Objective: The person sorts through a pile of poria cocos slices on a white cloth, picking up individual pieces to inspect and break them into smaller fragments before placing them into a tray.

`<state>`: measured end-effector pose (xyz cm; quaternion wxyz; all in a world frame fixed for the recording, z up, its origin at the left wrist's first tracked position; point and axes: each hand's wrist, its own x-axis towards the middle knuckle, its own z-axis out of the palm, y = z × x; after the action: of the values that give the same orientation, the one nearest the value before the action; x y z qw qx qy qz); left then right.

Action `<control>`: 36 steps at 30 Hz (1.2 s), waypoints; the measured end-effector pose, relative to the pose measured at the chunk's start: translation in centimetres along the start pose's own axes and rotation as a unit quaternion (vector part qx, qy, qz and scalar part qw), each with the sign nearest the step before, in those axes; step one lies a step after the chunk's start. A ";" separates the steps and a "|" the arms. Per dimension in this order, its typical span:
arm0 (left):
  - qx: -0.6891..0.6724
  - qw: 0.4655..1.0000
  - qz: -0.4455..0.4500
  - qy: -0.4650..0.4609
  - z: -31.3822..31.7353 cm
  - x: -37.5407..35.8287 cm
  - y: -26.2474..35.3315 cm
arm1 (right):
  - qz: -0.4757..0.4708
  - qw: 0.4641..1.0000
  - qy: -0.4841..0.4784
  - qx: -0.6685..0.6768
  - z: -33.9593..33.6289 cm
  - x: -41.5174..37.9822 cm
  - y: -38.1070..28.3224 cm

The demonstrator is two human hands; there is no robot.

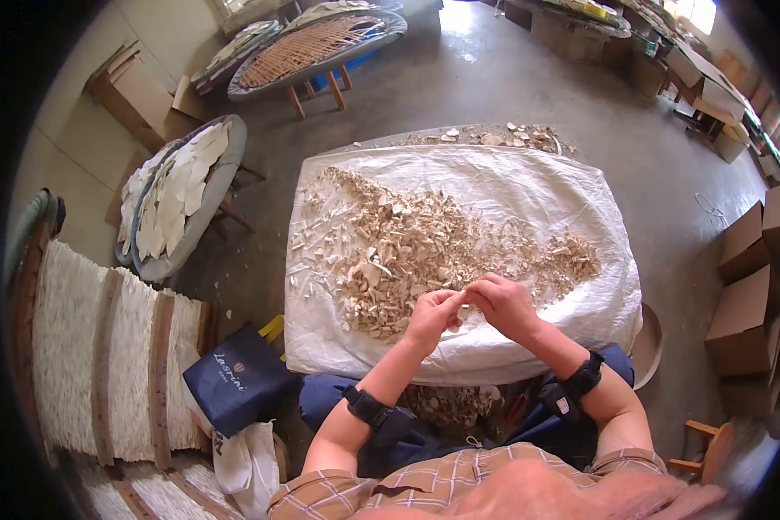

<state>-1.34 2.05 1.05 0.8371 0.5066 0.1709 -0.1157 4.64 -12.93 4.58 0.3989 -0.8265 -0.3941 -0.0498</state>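
My left hand (436,318) and my right hand (504,305) meet over the near side of a heap of dried, pale beige pieces (399,230). Both are closed in a pinch, fingertips touching or nearly so. Whatever lies between the fingertips is too small to make out. The heap mixes flat slices, chips and short sticks. It is spread on a wrinkled white cloth (529,178) that covers a low table in front of me. Loose pale sticks (308,238) lie scattered at the cloth's left side.
A dark blue bag (238,377) stands left of the table, near racks of pale strips (69,347). Round trays on stands (182,195) hold white sheets farther left. Cardboard boxes (741,321) and a small wooden stool (711,451) are on the right.
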 end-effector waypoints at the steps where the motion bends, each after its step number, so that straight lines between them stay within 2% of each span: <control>1: 0.002 1.000 0.002 -0.001 0.0 -0.1 0.0 | -0.001 1.000 0.003 0.000 -0.1 0.0 0.0; 3: -0.014 1.000 -0.004 0.002 0.1 -0.2 0.0 | 0.010 0.999 -0.041 -0.010 -0.2 0.0 0.2; 7: 0.005 1.000 -0.011 0.017 1.2 0.3 0.6 | 0.023 0.999 -0.034 -0.010 -0.2 0.1 1.1; 9: 0.058 0.997 0.034 0.035 2.2 0.7 1.0 | 0.023 0.998 -0.046 -0.030 -0.4 0.2 1.9; 13: 0.015 1.000 -0.006 -0.008 2.5 1.9 0.5 | -0.004 0.995 -0.046 -0.092 -2.0 0.2 1.6; 15: 0.006 1.000 -0.014 0.006 2.9 2.0 0.5 | -0.012 0.990 -0.039 -0.136 -2.1 -0.1 1.0; 21: -0.002 0.998 0.005 -0.062 2.4 2.1 0.6 | -0.010 0.996 0.031 -0.080 -1.6 0.0 1.0; 23: -0.078 0.994 -0.002 -0.081 2.3 2.1 0.7 | -0.016 0.997 0.045 -0.064 -1.2 0.2 0.9; 27: -0.078 0.996 0.007 -0.029 3.3 2.0 1.8 | -0.005 0.997 0.063 -0.045 -0.9 0.9 1.0; 32: 0.011 0.999 0.049 -0.019 2.9 2.5 1.7 | 0.003 0.994 0.040 -0.100 -0.8 1.3 1.2; 34: 0.030 0.998 0.059 -0.014 3.2 2.2 2.0 | 0.009 0.983 0.035 -0.179 -0.9 1.4 2.1; 36: 0.048 0.996 0.070 -0.007 2.8 1.9 2.2 | 0.047 0.984 0.101 -0.142 -1.8 2.1 3.3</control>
<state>1.69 0.51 3.28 0.8190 0.5561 0.1235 -0.0688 8.79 -14.11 4.63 0.3176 -0.8830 -0.3011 -0.1694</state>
